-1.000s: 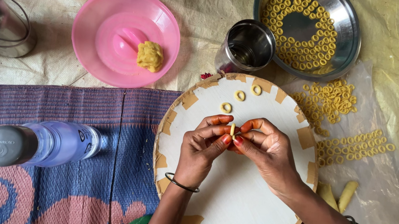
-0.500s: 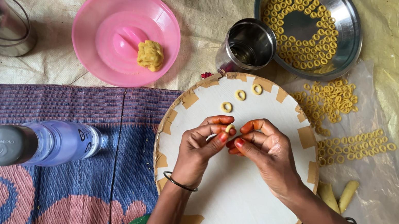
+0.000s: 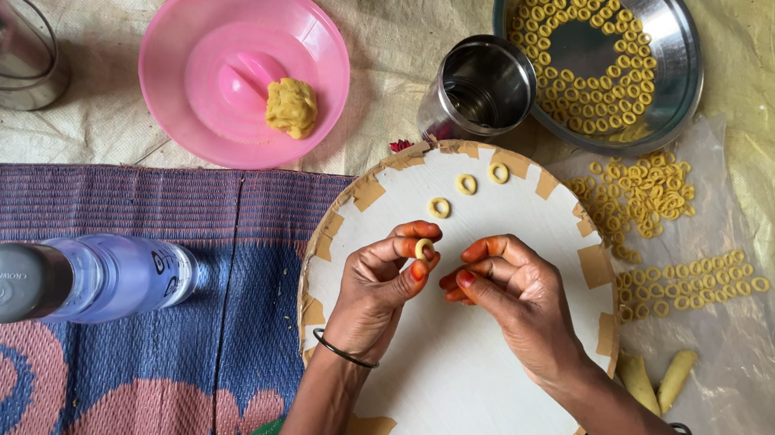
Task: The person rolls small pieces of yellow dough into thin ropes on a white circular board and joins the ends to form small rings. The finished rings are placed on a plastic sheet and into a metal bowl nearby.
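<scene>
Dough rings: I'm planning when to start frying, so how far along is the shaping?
Done: many dough rings fill the steel bowl, more lie on the plastic sheet, and three rest on the round white board. In hand: the left hand pinches a fresh ring; the right hand is beside it. Left: the dough lump on the pink lid and two dough rolls.

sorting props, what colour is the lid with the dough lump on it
Pink, seen in the head view: the lid holds a yellow dough lump.

At lower left of the frame we see a clear plastic bottle (image 3: 101, 276) with a grey cap, lying on the blue woven mat (image 3: 133, 374), its wrap label pale blue.
</scene>
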